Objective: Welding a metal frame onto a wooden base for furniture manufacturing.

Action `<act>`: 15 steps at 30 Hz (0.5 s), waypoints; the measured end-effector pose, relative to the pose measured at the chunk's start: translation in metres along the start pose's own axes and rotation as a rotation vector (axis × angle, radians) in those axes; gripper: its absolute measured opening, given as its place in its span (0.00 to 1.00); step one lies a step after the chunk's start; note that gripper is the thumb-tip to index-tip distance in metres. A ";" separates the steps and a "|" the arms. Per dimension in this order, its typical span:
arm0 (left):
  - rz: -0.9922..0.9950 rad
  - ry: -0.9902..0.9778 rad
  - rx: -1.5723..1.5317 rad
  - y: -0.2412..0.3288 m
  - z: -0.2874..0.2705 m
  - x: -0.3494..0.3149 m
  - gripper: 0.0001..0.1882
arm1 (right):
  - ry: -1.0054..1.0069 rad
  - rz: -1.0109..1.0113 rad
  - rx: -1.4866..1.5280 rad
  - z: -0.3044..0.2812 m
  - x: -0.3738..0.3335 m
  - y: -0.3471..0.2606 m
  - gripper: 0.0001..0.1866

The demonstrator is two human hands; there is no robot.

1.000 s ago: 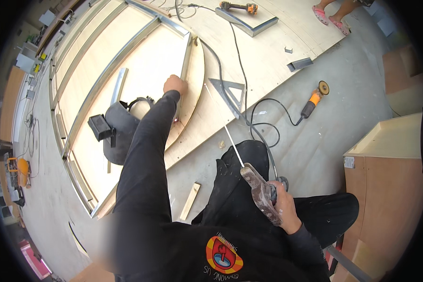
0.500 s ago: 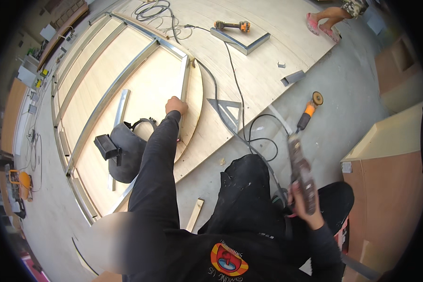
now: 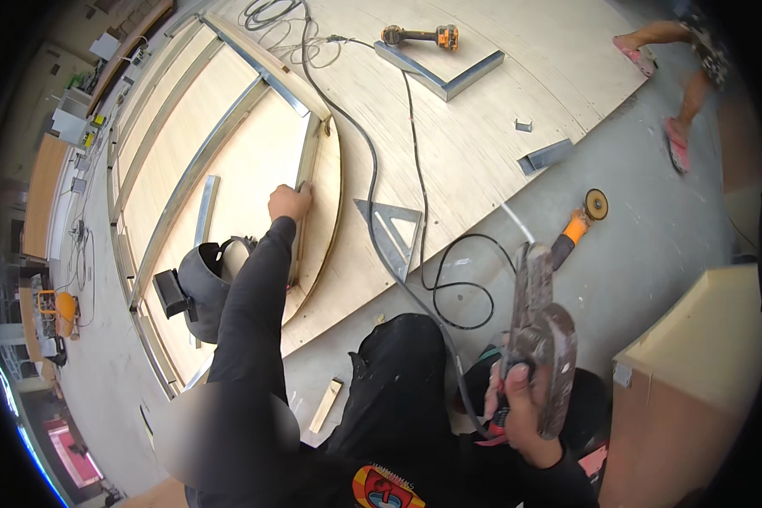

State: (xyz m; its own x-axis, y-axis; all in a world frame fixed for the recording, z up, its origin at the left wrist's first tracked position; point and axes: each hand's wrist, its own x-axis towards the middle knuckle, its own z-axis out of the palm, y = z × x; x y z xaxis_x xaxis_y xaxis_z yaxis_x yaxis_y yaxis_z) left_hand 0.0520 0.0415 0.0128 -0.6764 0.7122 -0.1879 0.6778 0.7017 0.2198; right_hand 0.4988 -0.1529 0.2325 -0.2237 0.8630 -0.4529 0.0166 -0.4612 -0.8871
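My left hand is closed on the edge of a steel tube, part of a metal frame on a curved plywood panel. In my right hand I grip a grimy brown welding electrode holder, a pale rod sticking out of its tip. A thick dark cable runs down towards this hand. Beside my left forearm lies a black welding mask on the panel. An angle grinder with a round disc rests on the floor beyond the holder.
A metal set square, an L-shaped steel piece, a short tube offcut and an orange-black cordless tool lie on the plywood sheet. Another person's legs in pink sandals are at upper right. A box-like wooden piece stands at right.
My right hand has lifted and turned the electrode holder, which looks larger now. The other person has stepped off the plywood edge with one foot. My left hand keeps its hold; the view has shifted.
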 end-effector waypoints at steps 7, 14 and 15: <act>0.015 0.046 0.004 0.004 0.003 -0.005 0.29 | -0.008 0.079 -0.043 -0.020 0.051 -0.020 0.23; -0.049 0.037 -0.021 0.011 0.010 -0.003 0.28 | 0.101 0.051 -0.212 -0.023 0.074 -0.022 0.15; -0.035 0.055 -0.010 0.009 0.011 -0.002 0.27 | 0.084 0.084 -0.263 -0.022 0.076 -0.020 0.15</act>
State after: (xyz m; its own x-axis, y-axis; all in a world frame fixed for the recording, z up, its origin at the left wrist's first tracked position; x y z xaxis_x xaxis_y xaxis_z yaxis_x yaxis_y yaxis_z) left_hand 0.0631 0.0467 0.0045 -0.7147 0.6847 -0.1428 0.6507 0.7257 0.2234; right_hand 0.5028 -0.0731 0.2141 -0.1290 0.8432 -0.5219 0.2865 -0.4722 -0.8336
